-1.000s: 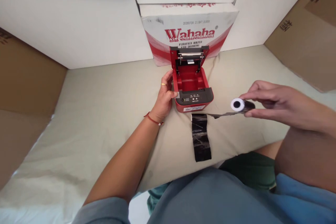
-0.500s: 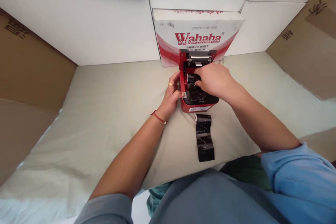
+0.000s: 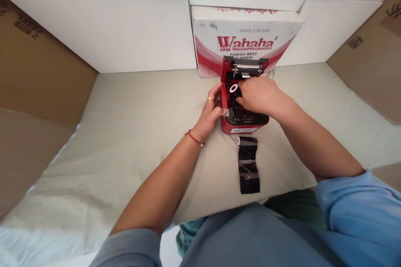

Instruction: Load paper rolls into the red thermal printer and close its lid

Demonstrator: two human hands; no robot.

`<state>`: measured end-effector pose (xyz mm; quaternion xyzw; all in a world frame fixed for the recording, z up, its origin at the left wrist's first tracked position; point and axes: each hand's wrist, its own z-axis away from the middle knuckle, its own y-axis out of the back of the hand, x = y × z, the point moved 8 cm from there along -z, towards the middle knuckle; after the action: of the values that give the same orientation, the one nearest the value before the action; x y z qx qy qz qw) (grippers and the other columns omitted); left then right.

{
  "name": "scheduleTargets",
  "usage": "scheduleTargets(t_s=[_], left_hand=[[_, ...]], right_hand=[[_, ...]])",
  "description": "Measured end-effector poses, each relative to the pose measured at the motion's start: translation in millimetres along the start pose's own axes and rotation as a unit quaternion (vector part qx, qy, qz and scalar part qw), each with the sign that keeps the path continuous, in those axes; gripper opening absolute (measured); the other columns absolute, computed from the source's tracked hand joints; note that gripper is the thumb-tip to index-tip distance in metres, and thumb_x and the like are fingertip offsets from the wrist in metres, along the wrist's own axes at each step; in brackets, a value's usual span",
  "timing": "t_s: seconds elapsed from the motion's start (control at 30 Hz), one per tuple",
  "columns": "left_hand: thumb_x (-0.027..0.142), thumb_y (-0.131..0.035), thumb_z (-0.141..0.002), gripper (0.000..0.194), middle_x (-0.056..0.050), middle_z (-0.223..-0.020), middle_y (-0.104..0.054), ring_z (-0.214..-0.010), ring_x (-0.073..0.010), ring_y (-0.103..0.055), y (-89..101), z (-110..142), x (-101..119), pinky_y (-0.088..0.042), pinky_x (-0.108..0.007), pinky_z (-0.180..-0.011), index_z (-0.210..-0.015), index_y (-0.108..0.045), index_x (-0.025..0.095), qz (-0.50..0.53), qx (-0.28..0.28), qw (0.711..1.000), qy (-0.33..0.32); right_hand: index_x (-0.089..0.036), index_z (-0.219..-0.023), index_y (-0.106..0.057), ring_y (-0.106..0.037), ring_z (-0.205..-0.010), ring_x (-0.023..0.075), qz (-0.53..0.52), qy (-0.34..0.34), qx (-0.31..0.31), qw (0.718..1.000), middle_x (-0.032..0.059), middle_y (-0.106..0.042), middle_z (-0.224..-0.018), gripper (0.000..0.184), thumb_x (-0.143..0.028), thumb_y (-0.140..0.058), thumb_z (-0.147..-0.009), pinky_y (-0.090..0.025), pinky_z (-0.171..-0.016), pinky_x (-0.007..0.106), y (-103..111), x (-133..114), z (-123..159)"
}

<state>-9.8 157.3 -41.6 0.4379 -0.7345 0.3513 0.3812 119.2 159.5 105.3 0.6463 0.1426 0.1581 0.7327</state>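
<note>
- Bracing the red printer (image 3: pixel 227 127), the person's left hand (image 3: pixel 211 117) is clamped on its left side, the thumb at the front-left corner and the fingers along the wall.
- The right hand (image 3: pixel 261 96) reaches inside, thumb and fingers closed on a black roll (image 3: pixel 234 99); the two hands are apart from each other.
- That roll sits tilted within the open printer, its white-ringed end facing left, dark film trailing over the front panel.
- From here I see the lid (image 3: pixel 247 66) standing up at the back.
- The printer is nearer the back edge of the cloth-covered tabletop (image 3: pixel 140 133) than the front.
- A second black roll (image 3: pixel 249 162) lies partly unwound before it, its tail close to the tabletop's front edge.
- A Wahaha carton (image 3: pixel 246 44) stands behind, at the back edge.
</note>
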Motion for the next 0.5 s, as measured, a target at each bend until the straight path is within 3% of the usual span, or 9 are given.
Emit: scheduleTargets(t_s=[0.1, 0.23, 0.4, 0.5], left_hand=[[0.076, -0.087, -0.088, 0.097, -0.007, -0.180, -0.054, -0.167, -0.0392, -0.053, 1.7, 0, 1, -0.045, -0.057, -0.139, -0.170, -0.050, 0.042, -0.004, 0.009, 1.000, 0.000], [0.075, -0.089, -0.088, 0.096, -0.007, -0.180, -0.054, -0.168, -0.0389, -0.052, 1.2, 1, 2, -0.046, -0.057, -0.138, -0.170, -0.050, 0.043, 0.003, 0.000, 1.000, 0.006], [0.079, -0.092, -0.084, 0.103, -0.008, -0.182, -0.052, -0.170, -0.0411, -0.050, 2.4, 0, 1, -0.048, -0.057, -0.137, -0.170, -0.049, 0.042, 0.006, -0.001, 1.000, 0.008], [0.080, -0.091, -0.084, 0.104, -0.007, -0.184, -0.049, -0.173, -0.0408, -0.046, 1.5, 0, 0, -0.045, -0.057, -0.140, -0.171, -0.047, 0.044, 0.004, -0.010, 1.000, 0.007]], right_hand=[[-0.012, -0.131, -0.081, -0.083, -0.109, 0.0414, 0.028, -0.017, -0.043, 0.999, 0.0259, -0.087, -0.125, 0.034, -0.031, -0.068, -0.106, -0.057, -0.084, 0.044, 10, -3, 12], [-0.013, -0.134, -0.079, -0.082, -0.103, 0.0376, 0.022, 0.001, -0.047, 0.999, 0.0219, -0.088, -0.119, 0.034, -0.027, -0.069, -0.104, -0.050, -0.076, 0.041, 21, -6, 17], [-0.019, -0.119, -0.087, -0.082, -0.099, 0.0387, 0.075, -0.045, -0.018, 0.996, 0.0197, -0.089, -0.111, 0.027, -0.020, -0.071, -0.097, -0.049, -0.070, 0.040, 8, 6, 9], [-0.023, -0.115, -0.091, -0.081, -0.098, 0.0382, 0.087, -0.044, 0.019, 0.995, 0.0180, -0.090, -0.111, 0.025, -0.024, -0.072, -0.098, -0.054, -0.070, 0.041, -1, 6, 2]])
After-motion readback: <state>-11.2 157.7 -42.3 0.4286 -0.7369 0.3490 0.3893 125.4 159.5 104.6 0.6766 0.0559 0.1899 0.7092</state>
